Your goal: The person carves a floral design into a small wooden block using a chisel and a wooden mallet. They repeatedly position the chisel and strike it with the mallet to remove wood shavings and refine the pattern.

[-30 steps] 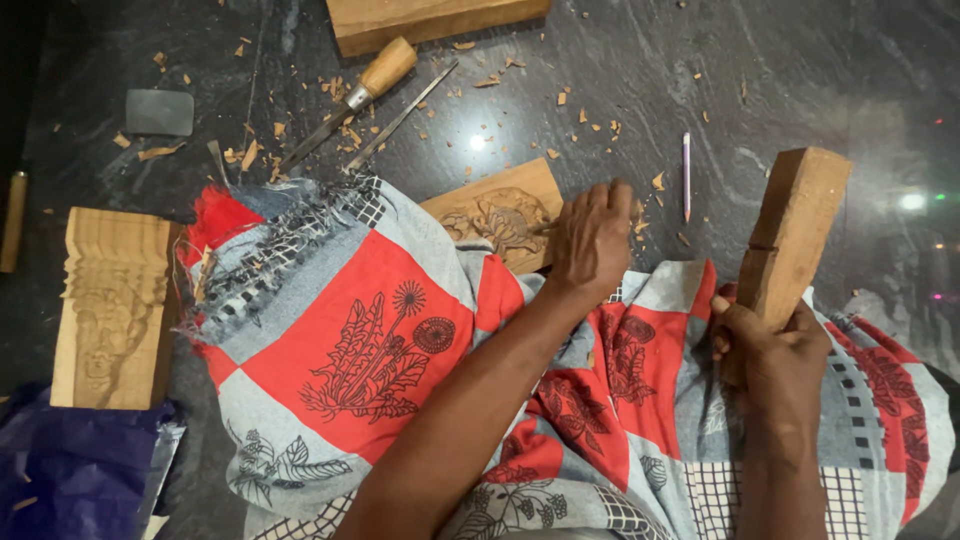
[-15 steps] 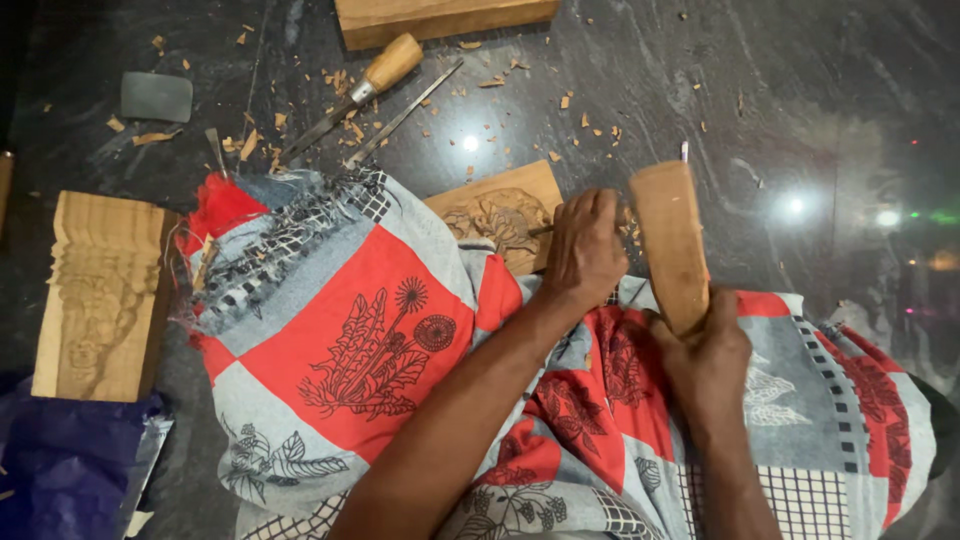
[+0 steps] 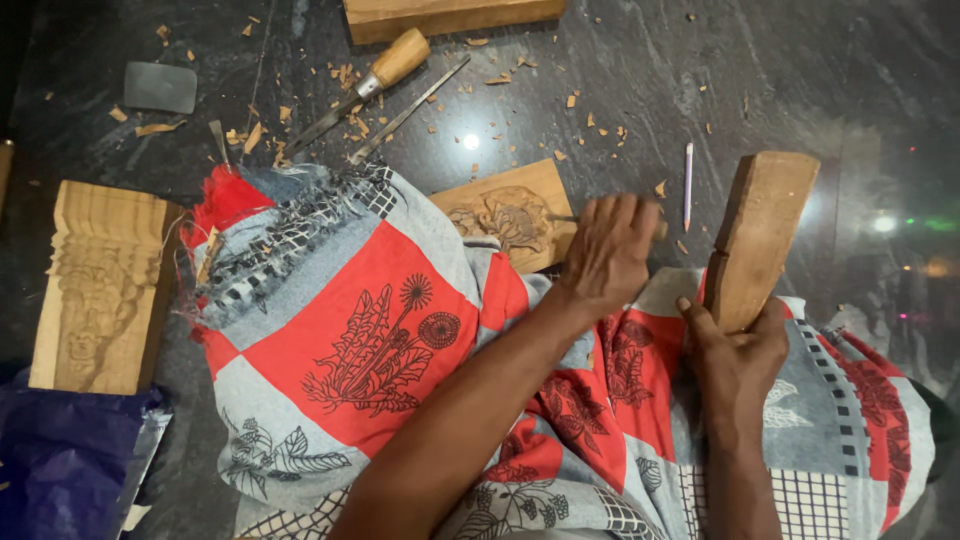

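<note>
My left hand [image 3: 607,252] is closed around a chisel, whose metal shaft [image 3: 562,218] points left onto a small carved wooden panel [image 3: 508,213] lying on the dark stone floor. Most of the chisel is hidden inside the fist. My right hand [image 3: 738,351] grips the lower end of a thick wooden mallet block [image 3: 757,236], held upright and tilted slightly right, beside the left hand. A red, grey and white patterned cloth [image 3: 370,330] covers my lap and overlaps the panel's near edge.
A wooden-handled chisel [image 3: 368,83] and a thin metal tool [image 3: 408,110] lie among wood chips. A carved wooden bracket [image 3: 100,285] lies at left, a plank [image 3: 450,17] at top, a pencil [image 3: 687,184] by the mallet, a grey stone [image 3: 160,87], and a blue bag [image 3: 60,460].
The mallet block swung left toward the chisel hand half a second ago and has now drawn back to the right. The left hand stayed on the carved panel.
</note>
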